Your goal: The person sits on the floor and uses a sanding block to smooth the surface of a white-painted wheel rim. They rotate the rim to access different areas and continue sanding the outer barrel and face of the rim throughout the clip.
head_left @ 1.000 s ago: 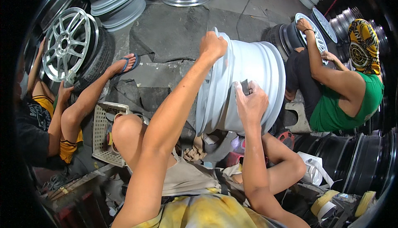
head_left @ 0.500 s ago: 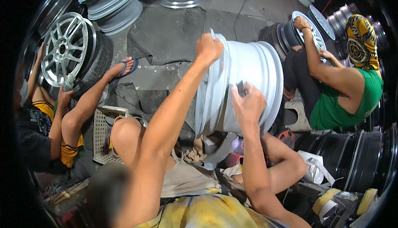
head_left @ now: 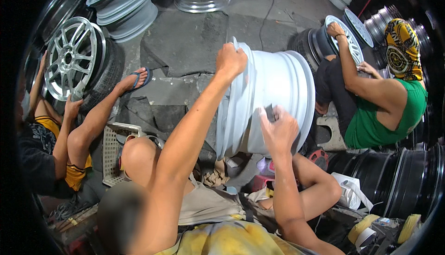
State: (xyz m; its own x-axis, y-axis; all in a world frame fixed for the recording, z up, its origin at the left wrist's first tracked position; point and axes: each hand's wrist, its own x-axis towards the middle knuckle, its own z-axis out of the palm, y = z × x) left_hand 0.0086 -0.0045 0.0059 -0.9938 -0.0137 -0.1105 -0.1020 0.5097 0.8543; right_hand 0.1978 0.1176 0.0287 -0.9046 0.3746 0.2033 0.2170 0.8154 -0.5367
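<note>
A light grey wheel rim (head_left: 278, 81) lies on its side in front of me, its barrel facing up. Around the lip at its far left side, my left hand (head_left: 231, 61) is closed, arm stretched out. My right hand (head_left: 281, 132) is over the near part of the barrel, pinching a small dark grey piece of sandpaper (head_left: 269, 111) between thumb and fingers. Pale dust coats those fingertips. Whether the sandpaper touches the barrel is hard to make out.
At left, a person holds a spoked wheel with tyre (head_left: 69, 59); at right, one in a green top (head_left: 387, 116) handles another wheel (head_left: 345, 37). Stacked rims (head_left: 125, 9) stand at the back. A plastic basket (head_left: 111, 162) sits by my left knee, black rims (head_left: 389, 176) at my right.
The rim and both hands sit slightly lower in view. The grip of each hand stays the same, and the right hand remains over the barrel.
</note>
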